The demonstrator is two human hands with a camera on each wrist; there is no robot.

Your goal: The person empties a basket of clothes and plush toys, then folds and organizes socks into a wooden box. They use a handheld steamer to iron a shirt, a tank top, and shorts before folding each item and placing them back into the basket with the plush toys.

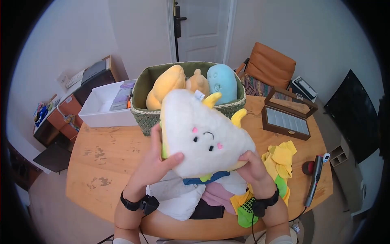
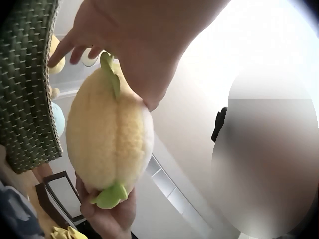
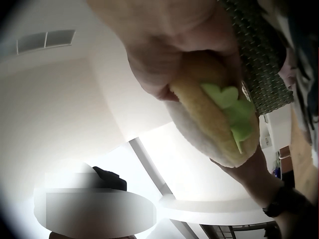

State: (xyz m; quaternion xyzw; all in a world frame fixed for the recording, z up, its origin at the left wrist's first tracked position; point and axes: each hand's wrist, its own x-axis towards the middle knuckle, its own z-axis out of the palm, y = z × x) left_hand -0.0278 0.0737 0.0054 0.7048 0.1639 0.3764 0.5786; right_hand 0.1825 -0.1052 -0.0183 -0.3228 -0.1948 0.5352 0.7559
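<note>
A white triangular plush (image 1: pixel 195 134) with a small face, pink cheeks and two yellow horn-like pieces is held up in front of the basket, its face upside down in the head view. My left hand (image 1: pixel 156 160) grips its left corner, thumb on the white front. At the lower right corner, my right hand (image 1: pixel 254 166) pinches the plush. The left wrist view shows its pale yellow side (image 2: pixel 107 129) with green leaf shapes. The yellow edge (image 3: pixel 204 114) shows beneath my palm in the right wrist view.
A green woven basket (image 1: pixel 148 122) holds several plush toys. White bin (image 1: pixel 103 118) stands left of it, an open brown case (image 1: pixel 286 124) right. Folded clothes (image 1: pixel 174 199) and yellow items (image 1: pixel 280 162) lie near the front; a black corded tool (image 1: pixel 313 183) lies at right.
</note>
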